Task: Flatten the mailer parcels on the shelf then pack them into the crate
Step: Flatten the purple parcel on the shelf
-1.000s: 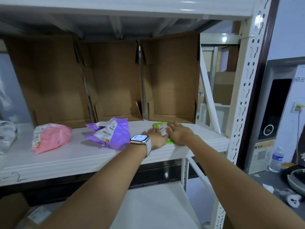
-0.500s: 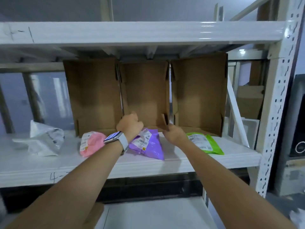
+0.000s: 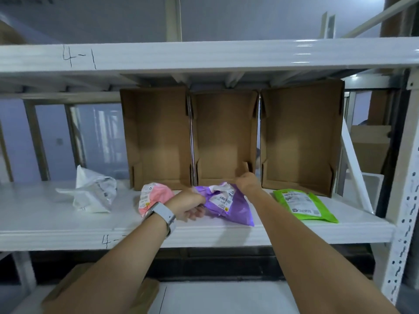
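Observation:
A crumpled purple mailer [image 3: 233, 206] lies at the middle of the white shelf [image 3: 45, 225]. My left hand [image 3: 188, 206], with a watch on its wrist, grips the mailer's left end. My right hand [image 3: 247, 183] grips its far top edge. A flat green mailer [image 3: 303, 205] lies to the right on the shelf. A puffy pink mailer [image 3: 150, 198] sits just left of my left hand. Further left lies a crumpled white mailer [image 3: 93, 193]. Three open cardboard crates [image 3: 224, 137] stand on their sides along the back of the shelf.
An upper shelf beam marked "4-1" [image 3: 79, 58] runs overhead. A perforated white upright [image 3: 405, 200] bounds the shelf on the right. A brown carton [image 3: 95, 288] sits on the lower level beneath my left arm. More cardboard boxes [image 3: 369, 150] stand behind the rack at right.
Both hands left the green mailer, now lying flat, and moved left to the purple mailer, which they now grip at its left end and top edge. The view has shifted left and up.

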The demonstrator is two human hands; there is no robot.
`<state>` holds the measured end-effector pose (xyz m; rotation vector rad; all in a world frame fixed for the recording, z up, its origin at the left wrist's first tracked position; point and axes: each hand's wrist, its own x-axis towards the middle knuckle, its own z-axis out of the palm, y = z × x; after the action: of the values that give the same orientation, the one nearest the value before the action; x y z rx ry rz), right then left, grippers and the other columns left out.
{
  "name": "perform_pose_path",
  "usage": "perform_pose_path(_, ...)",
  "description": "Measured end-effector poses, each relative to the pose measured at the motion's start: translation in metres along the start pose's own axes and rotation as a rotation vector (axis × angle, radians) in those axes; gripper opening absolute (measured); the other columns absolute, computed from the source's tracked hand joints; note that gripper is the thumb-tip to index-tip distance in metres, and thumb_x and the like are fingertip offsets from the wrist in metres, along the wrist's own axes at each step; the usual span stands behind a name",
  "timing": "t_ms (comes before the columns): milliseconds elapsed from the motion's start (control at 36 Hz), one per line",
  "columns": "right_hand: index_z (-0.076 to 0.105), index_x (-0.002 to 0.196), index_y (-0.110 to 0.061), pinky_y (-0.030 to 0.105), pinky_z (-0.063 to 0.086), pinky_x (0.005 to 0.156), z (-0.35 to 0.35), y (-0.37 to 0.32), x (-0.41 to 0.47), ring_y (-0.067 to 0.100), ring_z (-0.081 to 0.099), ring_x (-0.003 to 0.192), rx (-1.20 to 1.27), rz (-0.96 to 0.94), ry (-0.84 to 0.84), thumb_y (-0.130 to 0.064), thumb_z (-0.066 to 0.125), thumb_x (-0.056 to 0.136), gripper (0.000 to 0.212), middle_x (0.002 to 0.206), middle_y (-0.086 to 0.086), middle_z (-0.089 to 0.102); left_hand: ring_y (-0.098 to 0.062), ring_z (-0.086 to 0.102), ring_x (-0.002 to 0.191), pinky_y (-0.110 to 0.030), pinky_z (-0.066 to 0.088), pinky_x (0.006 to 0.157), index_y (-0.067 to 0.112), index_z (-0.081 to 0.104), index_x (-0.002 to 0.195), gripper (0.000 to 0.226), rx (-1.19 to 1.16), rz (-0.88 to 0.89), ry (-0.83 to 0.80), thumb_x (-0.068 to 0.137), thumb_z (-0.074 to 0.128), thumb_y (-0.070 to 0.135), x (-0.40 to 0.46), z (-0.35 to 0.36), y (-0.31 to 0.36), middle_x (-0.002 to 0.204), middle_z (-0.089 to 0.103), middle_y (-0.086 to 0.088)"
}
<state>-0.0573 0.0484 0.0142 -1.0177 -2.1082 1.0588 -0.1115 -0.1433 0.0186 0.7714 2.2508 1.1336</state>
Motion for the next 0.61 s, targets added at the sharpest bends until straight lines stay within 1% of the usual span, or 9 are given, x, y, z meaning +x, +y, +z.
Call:
perform_pose_path(28, 0.063, 0.114, 0.004, 0.034, 0.048, 0.089, -0.002, 0.001, -0.001, 0.037, 0.061, 0.111, -0.003, 0.011, 0.018, -0.017, 0.053, 0.091, 0.033, 0.117, 0.022, 0.066, -0.019, 0.051, 0.051, -0.028, 0.043, 0.061, 0.015, 0.052, 0.078, 0.014, 0.000, 0.003, 0.002, 0.091, 0.047, 0.012, -0.001, -0.001, 0.001, 0.076, 0.061, -0.014)
perform_pose_path(111, 0.063, 0.114, 0.004, 0.034, 0.049, 0.090, -0.008, 0.008, -0.001, 0.035, 0.062, 0.113, 0.019, 0.058, 0.050, -0.015, 0.054, 0.091, 0.032, 0.116, 0.019, 0.067, -0.011, 0.054, 0.039, -0.021, 0.041, 0.043, 0.010, 0.054, 0.081, 0.015, 0.021, 0.023, 0.024, 0.094, 0.046, 0.011, -0.003, -0.001, 0.004, 0.065, 0.060, -0.008)
perform_pose_path(167, 0.066, 0.110, 0.001, 0.038, 0.055, 0.090, -0.012, 0.015, 0.006, 0.035, 0.066, 0.105, 0.070, 0.096, 0.048, -0.017, 0.060, 0.085, 0.032, 0.110, 0.017, 0.069, -0.010, 0.054, 0.035, -0.020, 0.041, 0.042, 0.008, 0.055, 0.081, 0.017, 0.021, 0.032, 0.027, 0.095, 0.047, 0.012, -0.003, 0.000, 0.004, 0.061, 0.061, -0.006)
perform_pose_path(250, 0.068, 0.101, 0.000, 0.045, 0.060, 0.078, -0.014, 0.028, 0.020, 0.033, 0.070, 0.092, 0.216, 0.162, 0.029, -0.013, 0.065, 0.078, 0.027, 0.099, 0.017, 0.071, -0.010, 0.055, 0.034, -0.019, 0.041, 0.040, 0.007, 0.057, 0.081, 0.017, 0.003, 0.029, 0.036, 0.095, 0.047, 0.011, -0.004, 0.002, 0.003, 0.057, 0.062, -0.005)
perform_pose_path(333, 0.066, 0.080, -0.001, 0.031, 0.060, 0.059, -0.028, 0.017, -0.008, 0.020, 0.069, 0.059, 0.310, 0.205, 0.012, -0.005, 0.067, 0.079, 0.004, 0.057, 0.007, 0.070, -0.011, 0.056, 0.037, -0.020, 0.044, 0.046, 0.011, 0.057, 0.084, 0.015, -0.019, 0.026, 0.056, 0.095, 0.046, 0.010, -0.003, 0.006, 0.003, 0.060, 0.064, -0.006)
perform_pose_path(389, 0.066, 0.073, -0.004, 0.024, 0.058, 0.053, -0.031, 0.018, -0.009, 0.016, 0.065, 0.049, 0.321, 0.214, 0.025, -0.004, 0.067, 0.078, 0.006, 0.042, 0.001, 0.063, -0.013, 0.058, 0.044, -0.024, 0.046, 0.052, 0.012, 0.057, 0.089, 0.011, -0.048, 0.026, 0.063, 0.094, 0.047, 0.009, -0.001, 0.007, 0.002, 0.066, 0.066, -0.008)
perform_pose_path(472, 0.074, 0.074, 0.000, 0.040, 0.061, 0.079, -0.028, 0.028, 0.007, 0.027, 0.073, 0.074, 0.372, 0.204, 0.046, -0.006, 0.071, 0.066, 0.010, 0.067, 0.012, 0.073, -0.015, 0.060, 0.048, -0.025, 0.047, 0.054, 0.004, 0.061, 0.094, 0.010, -0.071, 0.011, 0.065, 0.093, 0.052, 0.010, -0.001, 0.006, -0.002, 0.069, 0.068, -0.009)
perform_pose_path(528, 0.074, 0.057, -0.003, 0.043, 0.060, 0.080, -0.027, 0.034, 0.016, 0.031, 0.073, 0.080, 0.384, 0.205, 0.046, -0.003, 0.071, 0.060, 0.004, 0.072, 0.015, 0.073, -0.016, 0.061, 0.050, -0.026, 0.047, 0.054, -0.001, 0.062, 0.098, 0.015, -0.102, 0.019, 0.063, 0.092, 0.054, 0.009, -0.001, 0.005, -0.005, 0.069, 0.069, -0.010)
perform_pose_path(611, 0.068, 0.036, -0.018, 0.043, 0.060, 0.080, -0.036, 0.027, -0.003, 0.031, 0.072, 0.081, 0.401, 0.215, 0.050, 0.002, 0.067, 0.048, 0.023, 0.078, 0.017, 0.073, -0.015, 0.061, 0.049, -0.020, 0.046, 0.044, -0.001, 0.061, 0.103, 0.015, -0.138, 0.033, 0.052, 0.092, 0.053, 0.008, -0.005, 0.002, -0.010, 0.072, 0.069, -0.011)
